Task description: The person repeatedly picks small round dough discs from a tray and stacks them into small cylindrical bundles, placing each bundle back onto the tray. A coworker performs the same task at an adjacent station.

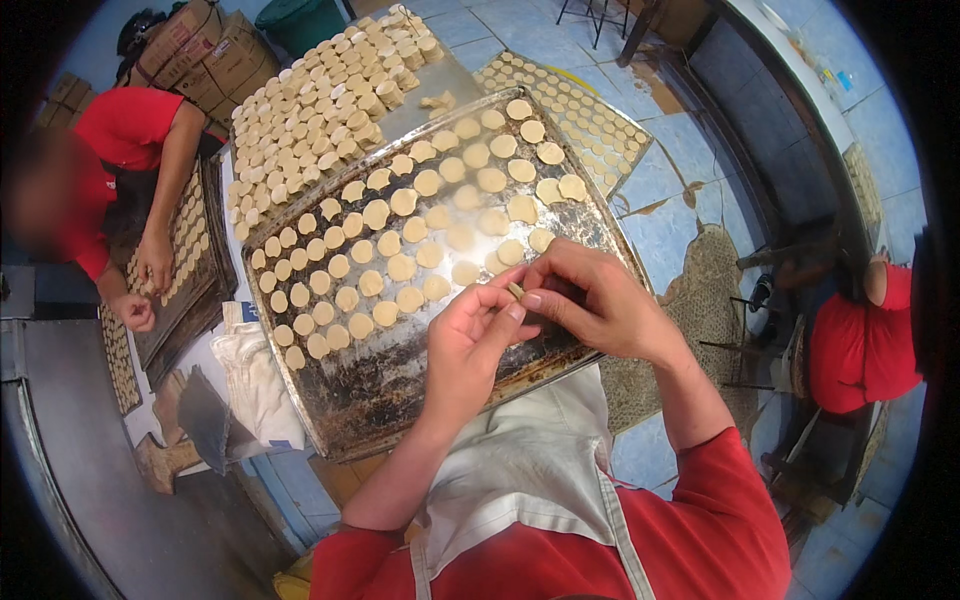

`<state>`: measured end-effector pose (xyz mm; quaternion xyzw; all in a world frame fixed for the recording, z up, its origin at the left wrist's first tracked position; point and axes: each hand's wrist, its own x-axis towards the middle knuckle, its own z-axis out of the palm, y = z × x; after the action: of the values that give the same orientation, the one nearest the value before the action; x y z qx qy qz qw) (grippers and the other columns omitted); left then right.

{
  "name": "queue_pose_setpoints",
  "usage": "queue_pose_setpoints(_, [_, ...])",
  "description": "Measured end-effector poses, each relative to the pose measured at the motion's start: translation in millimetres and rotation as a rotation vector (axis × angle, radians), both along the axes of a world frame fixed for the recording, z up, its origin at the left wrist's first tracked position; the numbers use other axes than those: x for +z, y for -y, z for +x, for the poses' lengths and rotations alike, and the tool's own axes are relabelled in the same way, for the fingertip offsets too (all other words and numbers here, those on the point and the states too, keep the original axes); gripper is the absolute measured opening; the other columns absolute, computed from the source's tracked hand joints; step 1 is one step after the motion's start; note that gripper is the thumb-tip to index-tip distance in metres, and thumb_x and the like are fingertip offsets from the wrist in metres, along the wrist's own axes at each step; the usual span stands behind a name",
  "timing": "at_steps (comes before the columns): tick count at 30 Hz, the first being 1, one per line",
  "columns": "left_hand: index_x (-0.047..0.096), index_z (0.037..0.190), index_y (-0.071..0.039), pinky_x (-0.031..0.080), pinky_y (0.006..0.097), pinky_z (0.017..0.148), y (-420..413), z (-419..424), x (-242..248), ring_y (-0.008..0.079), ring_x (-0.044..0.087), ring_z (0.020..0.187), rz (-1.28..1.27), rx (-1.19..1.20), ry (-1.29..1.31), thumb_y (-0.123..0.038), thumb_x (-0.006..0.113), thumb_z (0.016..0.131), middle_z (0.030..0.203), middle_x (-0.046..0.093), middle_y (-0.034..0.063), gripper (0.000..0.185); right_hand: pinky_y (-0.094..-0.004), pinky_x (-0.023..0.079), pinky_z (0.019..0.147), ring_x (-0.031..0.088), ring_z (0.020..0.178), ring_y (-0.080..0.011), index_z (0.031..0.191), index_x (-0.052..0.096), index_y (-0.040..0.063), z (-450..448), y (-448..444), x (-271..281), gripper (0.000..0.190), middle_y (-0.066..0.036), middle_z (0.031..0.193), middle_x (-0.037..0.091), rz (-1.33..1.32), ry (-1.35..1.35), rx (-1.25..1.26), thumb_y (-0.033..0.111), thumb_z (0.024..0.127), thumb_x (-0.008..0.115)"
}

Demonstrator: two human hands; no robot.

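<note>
Both of my hands meet above the right front part of a worn metal baking tray point(330, 397). Between the fingertips of my left hand point(476, 337) and my right hand point(600, 296) is a small stack of thin dough discs point(516, 289), seen edge-on; how many is hidden. Rows of flat round dough pieces point(401, 268) lie on the tray, some touching at its right side. Behind the tray, many stacked dough discs point(322, 112) cover a metal sheet point(442, 75), with dough scraps point(438, 101) near its edge.
At the left, a person in red point(142, 127) handles dough pieces over another tray point(180, 300). A further filled tray point(585, 120) lies beyond mine. A white cloth point(251, 382) is by the tray's left edge. Another person in red point(862, 345) is at the far right.
</note>
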<state>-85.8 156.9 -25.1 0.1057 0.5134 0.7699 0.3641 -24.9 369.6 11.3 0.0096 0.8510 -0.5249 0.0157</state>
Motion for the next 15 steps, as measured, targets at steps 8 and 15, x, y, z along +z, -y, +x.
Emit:
queue_pose_setpoints(8, [0.066,0.114,0.0,0.066,0.0412,0.101,5,3,5,0.0232,0.068,0.132,-0.035,0.087,-0.031,-0.003,0.062,0.112,0.164,0.054,0.0246,0.006,-0.0362,0.052,0.085,0.066,0.091,-0.0235,0.099,0.071,-0.001,-5,-16,-5,0.018,-0.009,0.093,0.069,0.131,-0.007,-0.231,0.016,0.106,0.073])
queue_pose_setpoints(15, [0.063,0.117,0.002,0.065,0.0398,0.102,7,0,2,0.032,0.062,0.144,-0.034,0.002,0.036,-0.003,0.06,0.113,0.172,0.043,0.0275,0.007,-0.0366,0.053,0.086,0.066,0.092,-0.0237,0.101,0.07,-0.001,-5,-1,-15,0.013,-0.009,0.096,0.068,-0.049,-0.195,0.024,0.011,0.105,0.072])
